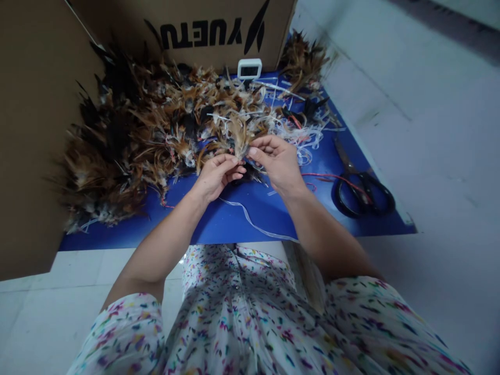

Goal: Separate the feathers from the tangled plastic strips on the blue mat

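Note:
Between my two hands is a small bunch of brown feathers (239,136), its fluffy tips pointing away from me. My left hand (221,174) pinches the bunch at its lower end between thumb and fingers. On the other side, my right hand (276,159) has thumb and forefinger closed at the edge of the same bunch. A thin clear ribbon (250,219) trails over the blue table (219,224) below my hands towards the front edge. Just behind the bunch lies a large heap of brown and black feathers (156,125).
Black-handled scissors (363,192) lie at the right, with a red string (324,176) across them. Loose white ribbons (308,136) tangle right of the heap. A small white display device (249,69) stands before a cardboard box (219,31). More feathers (302,60) pile at the back right corner.

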The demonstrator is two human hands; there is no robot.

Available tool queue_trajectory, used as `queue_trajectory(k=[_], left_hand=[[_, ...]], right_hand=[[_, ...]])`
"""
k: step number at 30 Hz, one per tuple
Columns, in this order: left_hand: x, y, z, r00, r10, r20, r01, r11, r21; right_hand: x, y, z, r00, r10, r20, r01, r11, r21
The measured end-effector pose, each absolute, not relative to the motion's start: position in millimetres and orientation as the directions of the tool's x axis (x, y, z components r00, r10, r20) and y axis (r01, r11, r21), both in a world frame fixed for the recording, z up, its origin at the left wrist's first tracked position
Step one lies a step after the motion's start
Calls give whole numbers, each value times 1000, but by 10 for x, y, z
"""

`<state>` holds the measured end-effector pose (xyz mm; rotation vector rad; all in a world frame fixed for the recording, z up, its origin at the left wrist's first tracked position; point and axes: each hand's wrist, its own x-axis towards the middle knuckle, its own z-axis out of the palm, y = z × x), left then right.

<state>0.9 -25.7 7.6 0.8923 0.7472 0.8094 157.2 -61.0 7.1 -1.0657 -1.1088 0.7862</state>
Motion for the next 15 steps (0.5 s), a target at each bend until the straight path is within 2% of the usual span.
queue_trajectory(k=[7, 15], left_hand=[[-14, -225, 100, 455, 867, -203, -323, 373, 870], [-64, -169, 138, 408, 892, -196, -324, 341, 882]], right_hand=[[1637, -576, 26, 341, 888, 307, 34, 315, -948], [1658, -576, 32, 357, 886, 297, -15, 323, -946]])
